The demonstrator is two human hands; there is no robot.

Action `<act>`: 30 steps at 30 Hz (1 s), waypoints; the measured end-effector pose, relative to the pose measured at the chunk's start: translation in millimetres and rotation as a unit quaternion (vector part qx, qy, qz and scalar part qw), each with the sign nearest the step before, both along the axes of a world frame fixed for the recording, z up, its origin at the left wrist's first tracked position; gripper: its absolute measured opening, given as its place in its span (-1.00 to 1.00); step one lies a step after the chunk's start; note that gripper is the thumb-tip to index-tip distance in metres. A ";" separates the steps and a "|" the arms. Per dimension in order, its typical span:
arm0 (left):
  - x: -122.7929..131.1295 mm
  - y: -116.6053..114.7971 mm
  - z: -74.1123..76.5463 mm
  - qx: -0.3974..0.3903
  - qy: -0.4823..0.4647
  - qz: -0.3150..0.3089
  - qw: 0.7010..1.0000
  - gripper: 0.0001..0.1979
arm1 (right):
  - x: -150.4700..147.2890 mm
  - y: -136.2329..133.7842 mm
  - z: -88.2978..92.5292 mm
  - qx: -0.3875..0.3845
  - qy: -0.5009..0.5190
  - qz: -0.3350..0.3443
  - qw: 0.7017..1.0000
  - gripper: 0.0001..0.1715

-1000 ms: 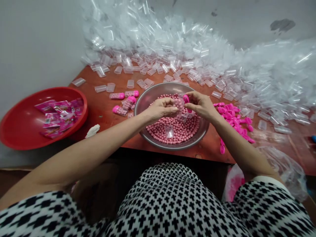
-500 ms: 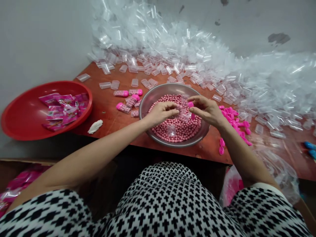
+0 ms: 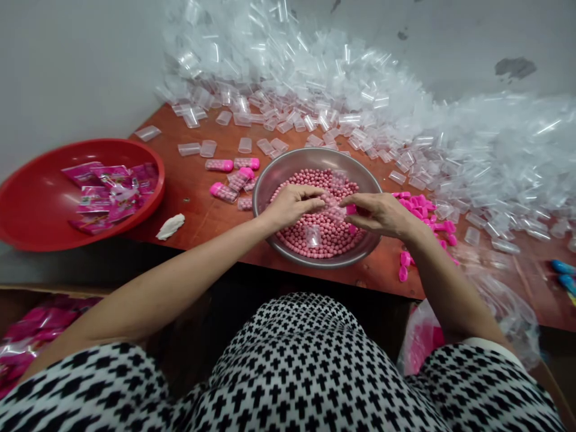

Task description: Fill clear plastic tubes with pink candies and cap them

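A steel bowl (image 3: 279,174) full of small pink beads (image 3: 330,237) sits at the table's front edge. Both my hands are over it. My left hand (image 3: 291,205) is closed on a clear plastic tube (image 3: 333,211) that lies across the beads. My right hand (image 3: 382,215) pinches a pink cap (image 3: 350,209) at the tube's right end. Another clear tube (image 3: 312,235) lies loose on the beads, and one (image 3: 338,178) rests at the bowl's far side.
A red basin (image 3: 40,210) with pink sachets (image 3: 110,192) stands at the left. Filled, capped tubes (image 3: 234,177) lie left of the bowl, loose pink caps (image 3: 427,219) to its right. A big heap of empty clear tubes (image 3: 360,90) covers the back. A clear bag (image 3: 508,306) hangs at the right.
Both hands have dropped from above the bowl down onto the beads, with the tube and pink cap still held between them. The view shifted slightly.
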State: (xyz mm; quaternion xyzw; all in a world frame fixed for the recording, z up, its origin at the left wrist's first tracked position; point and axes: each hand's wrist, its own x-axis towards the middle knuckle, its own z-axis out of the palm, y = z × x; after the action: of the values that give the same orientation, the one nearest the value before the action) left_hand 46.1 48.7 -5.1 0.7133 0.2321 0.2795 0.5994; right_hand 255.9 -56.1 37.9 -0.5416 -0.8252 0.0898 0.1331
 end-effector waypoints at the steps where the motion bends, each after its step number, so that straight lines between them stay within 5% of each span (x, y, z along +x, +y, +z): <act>1: 0.1 0.8 -0.7 -0.028 -0.007 0.000 1.000 -0.66 | 1.4 -0.9 0.5 0.002 0.009 -0.009 1.000 -0.64; 7: -0.6 -1.5 3.0 -0.107 -0.012 -0.015 0.994 -0.62 | -2.2 -1.1 11.2 0.084 0.074 -0.080 0.991 -0.52; 10: -2.4 -7.2 7.0 -0.039 -0.003 -0.026 0.999 -0.67 | -11.6 2.3 14.3 0.076 0.072 -0.076 0.992 -0.47; 16: -8.9 -18.4 10.5 0.096 0.022 0.023 0.995 -0.73 | -28.1 9.1 5.3 0.038 0.076 -0.028 0.996 -0.72; 30: -12.5 -23.1 9.4 0.217 0.018 0.038 0.975 -0.84 | -41.7 -6.4 -3.9 0.069 -0.010 -0.020 0.997 -0.75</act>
State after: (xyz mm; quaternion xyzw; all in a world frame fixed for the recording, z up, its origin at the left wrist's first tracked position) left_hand 33.7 25.6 4.3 0.8223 0.2035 0.3324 0.4147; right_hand 214.2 -62.6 34.0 -0.5481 -0.8198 0.0249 0.1640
